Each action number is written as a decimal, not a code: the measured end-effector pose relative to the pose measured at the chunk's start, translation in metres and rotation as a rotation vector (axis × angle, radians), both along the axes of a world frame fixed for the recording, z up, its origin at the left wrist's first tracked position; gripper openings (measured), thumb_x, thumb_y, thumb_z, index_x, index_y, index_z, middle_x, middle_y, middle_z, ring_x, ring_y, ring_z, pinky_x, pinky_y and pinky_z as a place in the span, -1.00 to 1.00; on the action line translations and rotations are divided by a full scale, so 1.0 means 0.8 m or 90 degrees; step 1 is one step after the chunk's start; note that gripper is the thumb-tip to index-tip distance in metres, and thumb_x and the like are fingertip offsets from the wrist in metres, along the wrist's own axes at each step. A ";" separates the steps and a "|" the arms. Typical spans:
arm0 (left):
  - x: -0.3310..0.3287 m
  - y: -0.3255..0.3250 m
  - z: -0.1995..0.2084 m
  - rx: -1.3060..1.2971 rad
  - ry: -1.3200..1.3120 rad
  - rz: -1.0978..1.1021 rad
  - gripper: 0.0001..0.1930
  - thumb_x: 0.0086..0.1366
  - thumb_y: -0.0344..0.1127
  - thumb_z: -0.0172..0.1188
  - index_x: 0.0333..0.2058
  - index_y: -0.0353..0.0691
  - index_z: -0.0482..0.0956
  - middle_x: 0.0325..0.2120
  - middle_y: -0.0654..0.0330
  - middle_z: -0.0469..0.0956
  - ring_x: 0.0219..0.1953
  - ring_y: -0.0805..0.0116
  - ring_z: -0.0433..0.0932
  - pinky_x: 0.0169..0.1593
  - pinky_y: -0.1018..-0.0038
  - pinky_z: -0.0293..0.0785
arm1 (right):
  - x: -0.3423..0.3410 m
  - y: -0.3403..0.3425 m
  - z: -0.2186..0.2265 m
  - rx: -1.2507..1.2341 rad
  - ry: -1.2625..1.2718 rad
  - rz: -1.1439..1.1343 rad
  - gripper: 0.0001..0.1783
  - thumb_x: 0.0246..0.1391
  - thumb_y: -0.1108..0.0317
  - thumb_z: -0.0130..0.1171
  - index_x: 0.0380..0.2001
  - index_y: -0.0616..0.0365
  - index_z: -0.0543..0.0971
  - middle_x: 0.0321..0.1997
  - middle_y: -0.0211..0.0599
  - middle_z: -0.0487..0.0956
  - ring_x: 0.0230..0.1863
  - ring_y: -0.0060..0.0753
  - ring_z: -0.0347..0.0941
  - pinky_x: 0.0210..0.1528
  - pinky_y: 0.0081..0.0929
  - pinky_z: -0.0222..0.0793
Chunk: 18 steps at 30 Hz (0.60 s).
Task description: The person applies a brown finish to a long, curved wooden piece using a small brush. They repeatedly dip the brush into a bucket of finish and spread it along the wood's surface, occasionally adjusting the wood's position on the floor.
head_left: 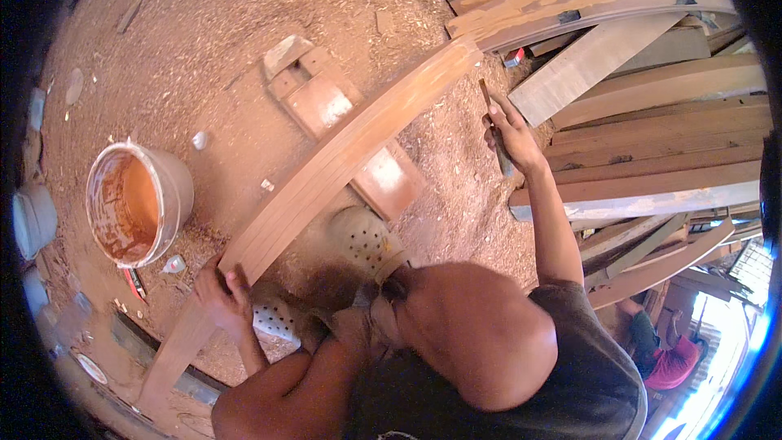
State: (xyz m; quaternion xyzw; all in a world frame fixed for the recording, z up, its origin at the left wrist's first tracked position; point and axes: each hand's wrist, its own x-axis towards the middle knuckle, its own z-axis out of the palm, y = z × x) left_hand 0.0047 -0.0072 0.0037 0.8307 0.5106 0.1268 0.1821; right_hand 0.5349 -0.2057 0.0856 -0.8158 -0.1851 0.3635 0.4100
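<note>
The left hand point(221, 292) is clenched over the near edge of a long curved plank point(342, 155), which runs from the lower left up to the stacked timber at the top right; the right hand point(509, 132) grips a brush point(494, 126) held against the plank's far stretch. The plank looks propped only at its ends and by that one hand, so a hard stroke could, I judge, twist it off its rest or smear wet finish onto the fingers. A bucket point(138, 204) of orange-brown stain stands on the floor just left of the plank's near half, close enough to be tipped if the plank swings or drops. Beneath the plank lie a perforated pale sandal point(362, 236) and a low wooden block stool point(342, 114). The floor point(179, 49) is bare earth thick with sawdust and chips, poor footing. Farther off, beams and curved boards point(652, 114) are piled along the right side, and daylight enters at the lower right, where another person point(664, 350) crouches.
</note>
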 end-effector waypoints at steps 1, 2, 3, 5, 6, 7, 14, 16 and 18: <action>0.005 0.000 0.007 -0.035 0.035 0.015 -0.52 0.44 0.07 -0.06 -0.06 -0.26 0.56 -0.20 -0.02 0.56 -0.10 -0.07 0.49 0.06 0.10 0.28 | 0.020 0.002 -0.008 -0.013 -0.070 0.041 -0.45 0.40 0.05 -0.03 0.35 -0.01 0.28 -0.45 -0.52 0.34 -0.52 -0.70 0.29 -0.49 -0.67 0.27; 0.011 0.001 0.006 -0.010 0.021 0.014 -0.52 0.45 0.06 -0.08 -0.06 -0.27 0.56 -0.21 -0.03 0.55 -0.10 -0.08 0.48 0.05 0.09 0.29 | 0.039 0.004 -0.015 -0.027 -0.141 0.081 -0.47 0.41 0.07 -0.03 0.35 -0.01 0.31 -0.45 -0.53 0.32 -0.53 -0.72 0.27 -0.49 -0.69 0.26; 0.015 0.001 0.005 0.009 0.012 0.007 -0.52 0.46 0.05 -0.09 -0.07 -0.29 0.56 -0.21 -0.03 0.55 -0.11 -0.09 0.48 0.05 0.08 0.30 | 0.056 0.003 -0.025 -0.043 -0.208 0.109 -0.48 0.40 0.08 -0.03 0.33 0.00 0.34 -0.17 -0.36 0.44 -0.30 -0.50 0.40 -0.29 -0.54 0.36; 0.008 0.003 -0.007 0.036 -0.002 -0.006 -0.51 0.49 0.01 -0.15 -0.08 -0.34 0.55 -0.20 -0.06 0.55 -0.11 -0.10 0.48 0.02 0.08 0.33 | 0.096 0.003 -0.038 -0.036 -0.384 0.200 -0.49 0.39 0.11 -0.02 0.32 0.01 0.36 0.18 -0.15 0.53 0.00 -0.21 0.53 -0.02 -0.34 0.45; 0.009 0.003 -0.007 0.037 0.007 -0.003 -0.51 0.49 0.02 -0.16 -0.08 -0.33 0.55 -0.19 -0.05 0.56 -0.11 -0.10 0.48 0.02 0.09 0.33 | 0.110 0.002 -0.048 -0.008 -0.487 0.265 -0.49 0.39 0.12 -0.02 0.33 -0.01 0.35 0.25 -0.11 0.50 0.08 -0.13 0.54 0.05 -0.29 0.45; 0.011 0.003 -0.004 0.040 0.016 0.003 -0.50 0.49 0.02 -0.16 -0.08 -0.33 0.55 -0.19 -0.05 0.56 -0.11 -0.10 0.49 0.02 0.09 0.33 | 0.108 0.015 -0.040 -0.028 -0.442 0.253 -0.50 0.37 0.17 -0.01 0.33 -0.08 0.35 0.23 0.04 0.49 0.22 0.05 0.45 0.19 -0.17 0.38; 0.020 0.000 0.003 0.032 0.063 0.033 -0.51 0.50 0.00 -0.18 -0.07 -0.31 0.56 -0.18 -0.02 0.58 -0.13 -0.07 0.51 0.00 0.12 0.33 | 0.117 0.051 -0.036 -0.234 -0.416 0.261 -0.49 0.32 0.31 0.06 0.32 -0.10 0.36 0.11 0.17 0.52 0.10 0.22 0.47 0.10 -0.10 0.42; 0.024 -0.002 0.004 0.022 0.071 0.042 -0.51 0.50 0.00 -0.19 -0.08 -0.31 0.57 -0.19 -0.02 0.59 -0.13 -0.07 0.51 0.00 0.12 0.33 | 0.120 0.041 -0.048 -0.224 -0.426 0.240 -0.49 0.31 0.32 0.07 0.32 -0.11 0.36 0.07 0.16 0.54 0.05 0.23 0.50 0.05 -0.07 0.43; 0.026 -0.001 -0.002 0.023 0.056 0.055 -0.51 0.50 0.00 -0.19 -0.09 -0.31 0.58 -0.20 -0.02 0.59 -0.14 -0.07 0.51 -0.01 0.12 0.34 | 0.125 0.026 -0.052 -0.186 -0.463 0.276 -0.48 0.30 0.34 0.08 0.31 -0.06 0.37 0.03 0.18 0.55 0.01 0.24 0.51 0.01 -0.06 0.44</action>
